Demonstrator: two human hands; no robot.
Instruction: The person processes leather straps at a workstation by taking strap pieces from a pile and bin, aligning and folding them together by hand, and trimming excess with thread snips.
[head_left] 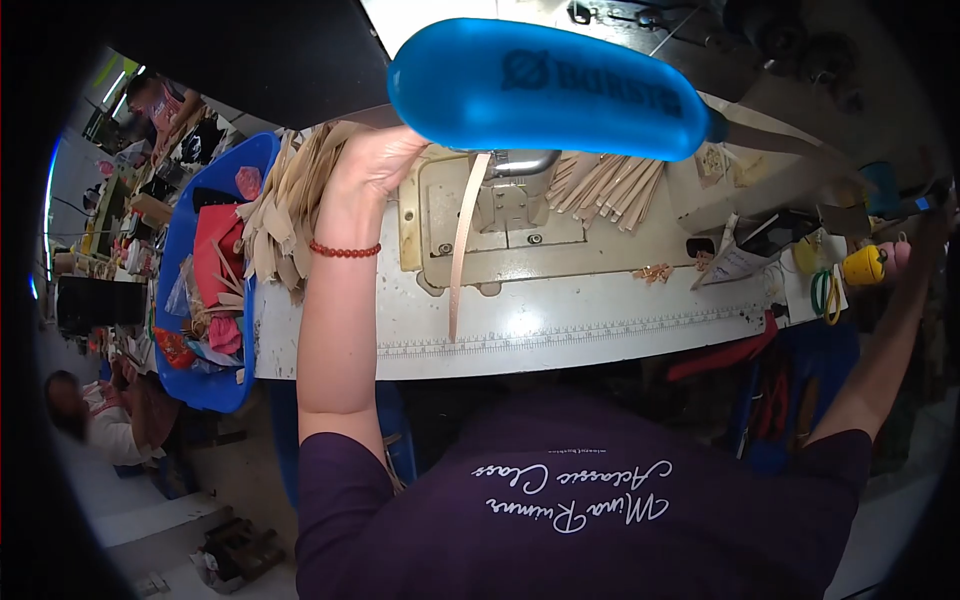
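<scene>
My left hand (372, 160) reaches forward onto the work table (600, 320), next to a fanned pile of beige strips (290, 205). A red bead bracelet (344, 250) is on that wrist. The fingers are hidden behind a large blue handle (545, 88) with dark lettering, which is close to the camera; a grey blade (770, 130) runs from it to the right. One long beige strip (462, 240) hangs down over the metal machine plate (520, 235). My right arm stretches to the far right, and my right hand (932, 222) is dim at the picture's edge.
A blue tub (215, 385) of red and beige pieces stands left of the table. More beige strips (605, 185) lie behind the plate. A yellow object (864, 265), green-handled scissors (826, 295) and papers sit at the right. Other people are seated at the far left.
</scene>
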